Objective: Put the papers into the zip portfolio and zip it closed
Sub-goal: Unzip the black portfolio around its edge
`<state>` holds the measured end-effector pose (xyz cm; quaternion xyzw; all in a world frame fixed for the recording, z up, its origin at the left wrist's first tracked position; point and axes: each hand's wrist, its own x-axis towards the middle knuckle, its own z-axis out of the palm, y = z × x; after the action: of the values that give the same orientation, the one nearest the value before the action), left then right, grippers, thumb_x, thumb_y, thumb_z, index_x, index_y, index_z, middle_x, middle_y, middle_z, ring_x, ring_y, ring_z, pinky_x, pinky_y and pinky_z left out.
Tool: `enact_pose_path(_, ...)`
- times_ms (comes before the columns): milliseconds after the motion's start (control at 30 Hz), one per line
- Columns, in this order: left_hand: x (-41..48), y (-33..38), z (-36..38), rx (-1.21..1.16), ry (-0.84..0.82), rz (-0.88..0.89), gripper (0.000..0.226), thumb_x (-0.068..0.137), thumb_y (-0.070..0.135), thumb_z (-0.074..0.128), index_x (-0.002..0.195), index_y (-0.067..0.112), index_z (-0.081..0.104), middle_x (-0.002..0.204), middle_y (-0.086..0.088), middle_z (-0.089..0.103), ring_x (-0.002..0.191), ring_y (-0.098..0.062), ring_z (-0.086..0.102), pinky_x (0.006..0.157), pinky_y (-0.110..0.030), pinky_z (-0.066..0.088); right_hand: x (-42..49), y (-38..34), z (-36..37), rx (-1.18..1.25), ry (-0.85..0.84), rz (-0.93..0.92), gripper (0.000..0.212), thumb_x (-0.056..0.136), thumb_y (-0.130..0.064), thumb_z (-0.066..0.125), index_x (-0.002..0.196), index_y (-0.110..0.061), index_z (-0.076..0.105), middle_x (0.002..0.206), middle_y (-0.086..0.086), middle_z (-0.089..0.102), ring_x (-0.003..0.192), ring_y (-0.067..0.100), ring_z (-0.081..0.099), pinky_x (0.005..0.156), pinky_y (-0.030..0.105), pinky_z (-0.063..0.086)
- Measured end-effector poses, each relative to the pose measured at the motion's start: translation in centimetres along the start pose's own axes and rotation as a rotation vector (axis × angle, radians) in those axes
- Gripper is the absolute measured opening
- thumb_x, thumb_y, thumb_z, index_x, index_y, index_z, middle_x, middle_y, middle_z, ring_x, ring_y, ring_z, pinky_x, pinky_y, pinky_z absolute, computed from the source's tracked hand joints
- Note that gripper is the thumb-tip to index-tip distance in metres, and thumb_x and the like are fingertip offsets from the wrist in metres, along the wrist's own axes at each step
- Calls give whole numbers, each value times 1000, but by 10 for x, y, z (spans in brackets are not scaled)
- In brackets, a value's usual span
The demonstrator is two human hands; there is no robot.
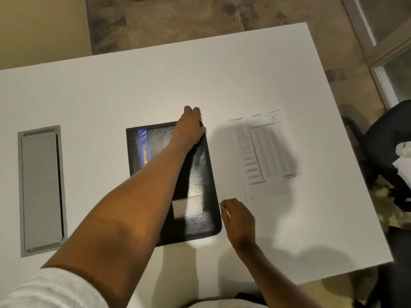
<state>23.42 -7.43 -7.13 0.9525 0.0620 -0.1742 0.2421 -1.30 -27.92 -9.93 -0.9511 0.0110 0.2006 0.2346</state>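
portfolio (200,185) closed, flat on table (111,96), long axis running away from us | left hand (190,126) gripping far right corner | right hand (238,218) pinching zip pull, we think, at near right edge | papers (262,152) just right, nearer right hand

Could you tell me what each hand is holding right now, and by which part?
The left hand grips the black portfolio at its far right corner. The right hand pinches something thin, likely the zipper pull, at its near right edge.
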Motion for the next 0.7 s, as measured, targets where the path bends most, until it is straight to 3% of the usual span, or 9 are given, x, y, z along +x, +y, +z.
enact_pose_path(67, -23, 1, 4, 67, 28, 136, 52, 91, 24, 74, 138, 8, 56, 148, -15, 46, 130, -36, 53, 106, -45, 49, -3, -1, 2, 48, 38, 13, 12, 103, -20, 59, 103, -19, 71, 101, 0, 72, 91, 23, 68, 82, 41, 59)
enact_pose_path(167, -79, -6, 16, 172, -50, 421, 66, 90, 38, 72, 148, 13, 53, 163, -14, 41, 149, -33, 39, 123, -48, 28, -2, -3, 1, 89, 58, 35, 12, 102, -18, 58, 100, -19, 70, 97, 1, 71, 86, 25, 67, 78, 44, 58)
enact_pose_path(333, -165, -33, 53, 318, -300, 674, 95, 86, 75, 56, 162, 22, 35, 176, -2, 13, 163, -20, 1, 125, -66, -2, 0, -2, -5, 118, 49, 31, 14, 102, -22, 54, 102, -22, 69, 99, -4, 71, 88, 20, 68, 78, 36, 56)
enact_pose_path(467, -192, -41, 74, 492, -316, 759, 122, 71, 92, 50, 165, 19, 24, 176, -5, 7, 163, -25, -5, 123, -73, -4, 3, -2, -8, 127, 60, -6, 19, 104, -28, 53, 99, -18, 68, 95, 0, 71, 85, 23, 68, 74, 38, 55)
enact_pose_path(700, -214, -44, 90, 573, -294, 680, 132, 61, 93, 55, 164, 16, 22, 175, -8, 9, 163, -31, -3, 112, -86, 5, 2, -2, -13, 76, 71, -42, 16, 100, -27, 53, 90, -21, 64, 90, -1, 68, 80, 24, 66, 70, 36, 53)
